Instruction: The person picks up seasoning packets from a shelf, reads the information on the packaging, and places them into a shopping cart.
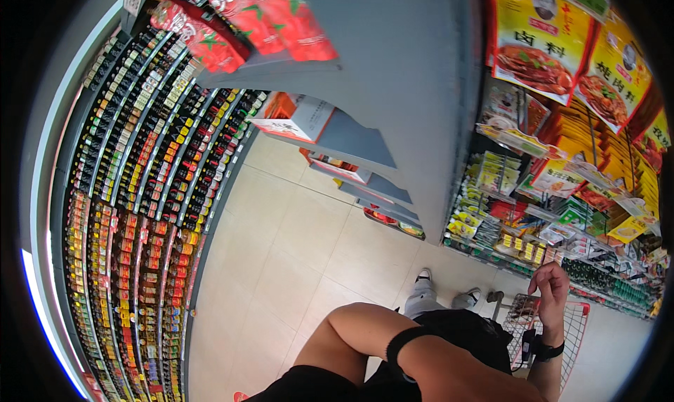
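My right hand (550, 291) is raised over the wire shopping cart (576, 325), its fingers loosely bent and nothing visible in them. A black strap with a small device sits on that wrist. My left arm is bent across the lower middle, a black band around it. Past the band, what seems to be the back of my left hand (468, 368) is close to the camera; its fingers are cut off or hidden. Yellow seasoning packets (539, 44) hang at the upper right. Red tomato-printed pouches (295, 28) rest on a shelf at the top.
A grey shelving end panel (421, 86) stands between the pouches and the hanging packets. Long shelves of bottles (158, 181) curve down the left side. Pale floor tiles (284, 233) lie between the racks. A shoe (423, 275) shows near the cart.
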The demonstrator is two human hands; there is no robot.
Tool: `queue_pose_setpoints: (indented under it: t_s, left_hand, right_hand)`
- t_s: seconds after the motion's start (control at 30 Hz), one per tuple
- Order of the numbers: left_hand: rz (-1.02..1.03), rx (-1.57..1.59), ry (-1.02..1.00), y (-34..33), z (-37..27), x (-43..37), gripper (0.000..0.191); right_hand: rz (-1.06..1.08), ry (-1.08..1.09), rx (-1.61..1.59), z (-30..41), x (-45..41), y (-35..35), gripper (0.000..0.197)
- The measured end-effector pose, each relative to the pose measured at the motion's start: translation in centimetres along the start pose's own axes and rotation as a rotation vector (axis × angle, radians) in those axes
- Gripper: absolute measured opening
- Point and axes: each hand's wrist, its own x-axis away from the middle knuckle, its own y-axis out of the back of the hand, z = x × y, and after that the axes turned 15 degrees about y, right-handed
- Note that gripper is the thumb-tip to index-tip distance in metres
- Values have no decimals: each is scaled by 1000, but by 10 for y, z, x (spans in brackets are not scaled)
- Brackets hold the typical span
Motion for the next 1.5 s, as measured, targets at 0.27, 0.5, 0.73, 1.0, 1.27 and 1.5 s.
queue_pose_setpoints:
  t_s: [0.27, 0.5, 0.73, 1.0, 1.27, 1.5]
  left_hand:
    - [99, 87, 49, 15, -33, 16, 29]
    - [265, 174, 55, 35, -34, 2, 27]
    - [215, 305, 13, 26, -27, -13, 35]
    - [313, 303, 57, 28, -15, -27, 37]
    - [306, 319, 92, 33, 1, -43, 40]
    - [160, 301, 14, 28, 20, -48, 44]
  right_hand:
    - [47, -41, 34, -6, 6, -39, 9]
    - [-30, -25, 46, -1, 2, -42, 10]
    - [-65, -3, 54, 1, 4, -31, 11]
    - [-100, 0, 63, 4, 8, -16, 12]
    - [-120, -8, 85, 2, -1, 1, 14]
    - [-147, -28, 48, -6, 2, 11, 13]
